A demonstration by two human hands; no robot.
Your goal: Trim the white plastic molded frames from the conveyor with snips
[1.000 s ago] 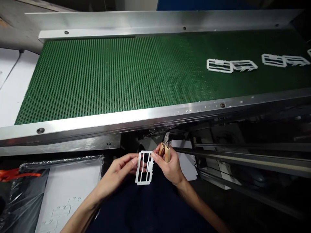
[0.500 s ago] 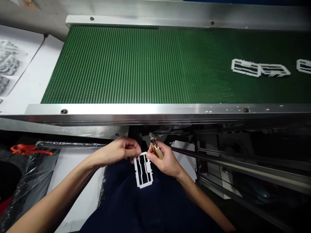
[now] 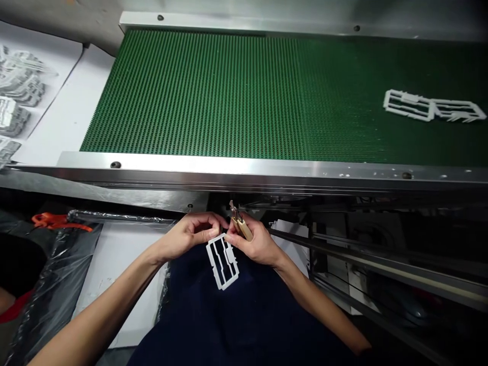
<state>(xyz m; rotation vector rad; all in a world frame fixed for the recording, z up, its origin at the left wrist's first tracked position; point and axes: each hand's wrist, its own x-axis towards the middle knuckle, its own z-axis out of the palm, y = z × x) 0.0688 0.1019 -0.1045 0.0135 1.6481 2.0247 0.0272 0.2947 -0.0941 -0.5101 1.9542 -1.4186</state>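
White frame (image 3: 230, 255) held between 2 hands, on the person's side of the near rail (image 3: 236, 165) of the conveyor and clear of the belt (image 3: 213, 96). The frame lies below the fingertips, toward the person's body; its long axis slants from upper left to lower right. Neither hand is plainly nearer: the left hand (image 3: 196, 234) meets the upper short edge, while the right hand (image 3: 259, 243) stands at the upper right corner. The long sides and the lower short edge are free of the fingers.

Left hand: thumb and fingers closed in a pinch on the frame's edge, knuckles raised, forearm rising from the lower left. Right hand: fingers curled around the pliers (image 3: 244, 231), whose 2 pale handles lie in the grip and whose tip points up toward the near rail; the thumb extends to the frame, though whether it presses or merely touches cannot be told. The right forearm enters from the lower right. The hands are just beside each other, fingertips almost meeting.

On the belt, 2 joined white frames (image 3: 433, 108) lie toward the right, between the far and near rails and apart from either.
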